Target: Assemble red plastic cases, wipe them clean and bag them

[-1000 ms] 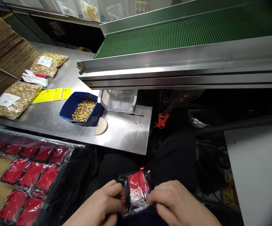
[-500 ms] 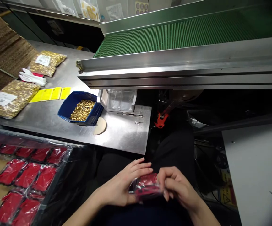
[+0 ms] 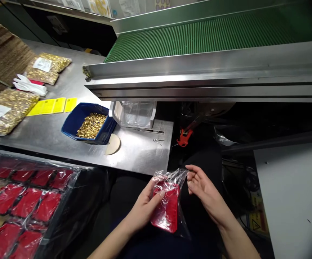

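The red item in its clear plastic bag (image 3: 166, 208) had come upright over the person's lap, where half a second before it lay crosswise between both hands. The left hand (image 3: 145, 207) gripped its side, fingers closed on it. The right hand (image 3: 201, 185) had slid up to the bag's open top, seemingly pinching the film. Beyond stood the steel surface (image 3: 139, 153) with the blue bin (image 3: 73, 124).

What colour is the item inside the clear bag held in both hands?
Red, inside the clear bag; seen in the head view.
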A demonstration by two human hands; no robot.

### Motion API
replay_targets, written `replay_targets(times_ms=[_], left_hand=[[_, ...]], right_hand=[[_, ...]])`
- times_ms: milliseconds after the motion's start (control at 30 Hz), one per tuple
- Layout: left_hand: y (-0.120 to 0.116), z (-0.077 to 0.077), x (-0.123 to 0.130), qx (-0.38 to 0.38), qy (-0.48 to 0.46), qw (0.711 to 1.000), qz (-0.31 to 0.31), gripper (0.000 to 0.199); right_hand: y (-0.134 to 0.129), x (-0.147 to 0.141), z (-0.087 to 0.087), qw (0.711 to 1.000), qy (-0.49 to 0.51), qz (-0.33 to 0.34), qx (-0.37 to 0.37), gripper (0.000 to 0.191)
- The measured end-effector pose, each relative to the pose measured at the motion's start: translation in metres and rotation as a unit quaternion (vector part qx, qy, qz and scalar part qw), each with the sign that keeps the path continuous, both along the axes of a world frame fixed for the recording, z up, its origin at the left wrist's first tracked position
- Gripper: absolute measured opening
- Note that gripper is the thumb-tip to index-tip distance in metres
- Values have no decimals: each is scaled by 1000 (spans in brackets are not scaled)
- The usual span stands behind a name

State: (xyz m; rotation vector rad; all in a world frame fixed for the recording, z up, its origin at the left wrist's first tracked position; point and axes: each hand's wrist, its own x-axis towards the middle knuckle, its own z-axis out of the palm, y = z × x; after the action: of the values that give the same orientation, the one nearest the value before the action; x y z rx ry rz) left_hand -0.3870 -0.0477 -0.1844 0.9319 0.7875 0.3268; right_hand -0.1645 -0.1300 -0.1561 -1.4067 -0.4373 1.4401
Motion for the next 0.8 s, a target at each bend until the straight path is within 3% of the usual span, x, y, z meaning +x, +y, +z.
replay_targets(times_ms=[67, 133, 267, 400, 600, 700, 800], left_hand=[[0, 0, -1, 18, 6, 1000, -19, 36], [-1, -2, -2, 38, 10, 998, -38, 31], [-3, -6, -1, 107, 35, 992, -62, 27], [0, 0, 1, 173, 57, 978, -102, 25], [4, 21, -2, 185, 108, 961, -173, 17], [4, 24, -4, 179, 108, 961, -180, 19], [3, 22, -3, 195, 137, 959, -152, 24]], right_hand=[[2, 1, -6, 997, -43, 62, -31, 46], [4, -1, -11, 991, -57, 110, -42, 35], [9, -15, -11, 975, -186, 110, -49, 23], [12, -28, 1, 927, -323, 193, -15, 14], [7, -36, 11, 809, -478, 342, -4, 17], [2, -38, 15, 787, -495, 367, -2, 21], [-2, -42, 15, 789, -496, 363, 8, 17]])
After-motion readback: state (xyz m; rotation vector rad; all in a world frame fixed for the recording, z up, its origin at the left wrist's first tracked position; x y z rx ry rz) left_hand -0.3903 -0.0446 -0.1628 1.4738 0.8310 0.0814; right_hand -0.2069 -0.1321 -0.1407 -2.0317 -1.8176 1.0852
